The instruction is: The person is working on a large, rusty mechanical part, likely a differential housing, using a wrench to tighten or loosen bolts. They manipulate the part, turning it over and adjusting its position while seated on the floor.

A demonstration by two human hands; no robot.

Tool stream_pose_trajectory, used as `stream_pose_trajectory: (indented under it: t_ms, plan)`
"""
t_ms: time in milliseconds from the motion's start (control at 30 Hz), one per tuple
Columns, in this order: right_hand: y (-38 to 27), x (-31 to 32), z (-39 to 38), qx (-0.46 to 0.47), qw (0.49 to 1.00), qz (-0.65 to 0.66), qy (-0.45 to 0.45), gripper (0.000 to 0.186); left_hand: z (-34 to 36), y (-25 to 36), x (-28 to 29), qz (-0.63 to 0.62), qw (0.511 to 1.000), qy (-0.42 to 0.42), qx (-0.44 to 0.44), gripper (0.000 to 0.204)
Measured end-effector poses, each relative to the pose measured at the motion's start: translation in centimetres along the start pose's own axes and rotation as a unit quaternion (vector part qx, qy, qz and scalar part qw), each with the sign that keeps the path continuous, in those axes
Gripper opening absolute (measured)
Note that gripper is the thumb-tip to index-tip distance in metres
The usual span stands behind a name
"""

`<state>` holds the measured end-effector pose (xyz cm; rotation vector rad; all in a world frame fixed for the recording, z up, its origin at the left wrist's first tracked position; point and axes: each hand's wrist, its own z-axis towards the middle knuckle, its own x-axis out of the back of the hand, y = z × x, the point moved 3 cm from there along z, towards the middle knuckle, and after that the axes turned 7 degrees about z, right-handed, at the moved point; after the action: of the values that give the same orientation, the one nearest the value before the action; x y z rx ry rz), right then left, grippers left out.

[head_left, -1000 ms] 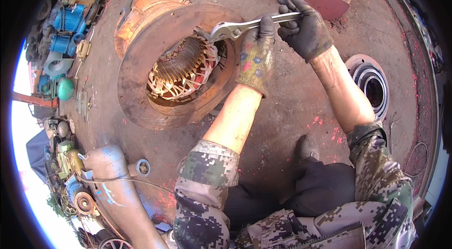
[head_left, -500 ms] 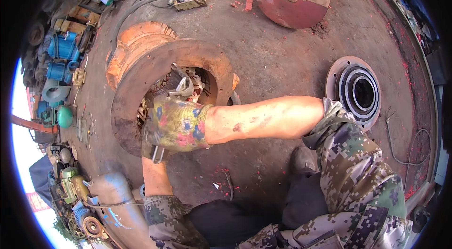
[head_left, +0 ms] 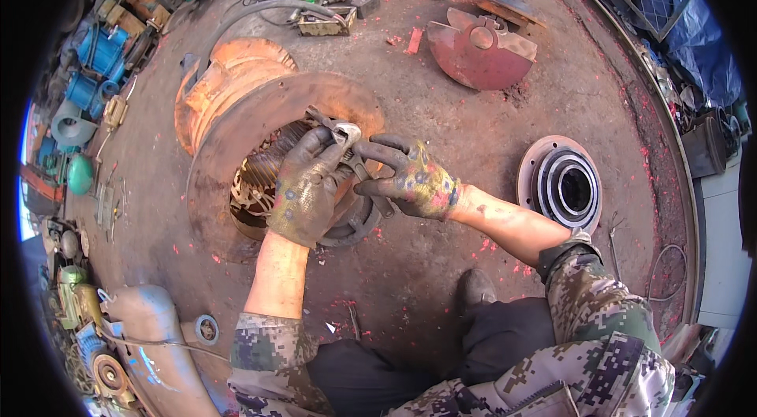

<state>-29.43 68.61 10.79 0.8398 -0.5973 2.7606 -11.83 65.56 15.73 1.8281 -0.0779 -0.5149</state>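
My left hand (head_left: 307, 192), in a dirty patterned work glove, is closed on the head end of an adjustable wrench (head_left: 347, 132). My right hand (head_left: 406, 179), gloved alike, has its fingers bent round the wrench's dark lower part, partly hidden behind them. Both are held over a rusty round flange (head_left: 214, 157) on an orange cast housing (head_left: 236, 62). Inside the flange's opening are laminations and pale laced windings (head_left: 256, 196), partly covered by my hands. A small dark metal piece at the upper rim, beside the wrench head, is too unclear to name.
A bearing flange (head_left: 530, 188) lies at right near loose cables. A red half-disc plate (head_left: 481, 62) is farther forward. Tools and a metal box (head_left: 323, 22) sit at the back. Blue motors (head_left: 95, 50) line the left; a large worn pipe body (head_left: 150, 322) lies lower left.
My right arm, which swept across to the left half a second ago, has drawn back rightward. The wrench has gone from raised, then low in the opening, to between both hands above it.
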Motion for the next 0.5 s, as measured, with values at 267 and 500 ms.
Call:
stream_pose_trajectory:
  t_ms: [267,500]
  plan:
    - [-1.1,-1.2,-0.3,-0.428,0.778,0.422,0.183,0.052,-0.1,-1.9,-1.0,-0.063,0.997,0.001,-0.053,0.031]
    - [-0.8,-0.5,-0.5,-0.544,0.729,0.41,0.067,0.03,0.0,-2.8,-0.7,-0.039,0.997,0.057,-0.043,0.028]
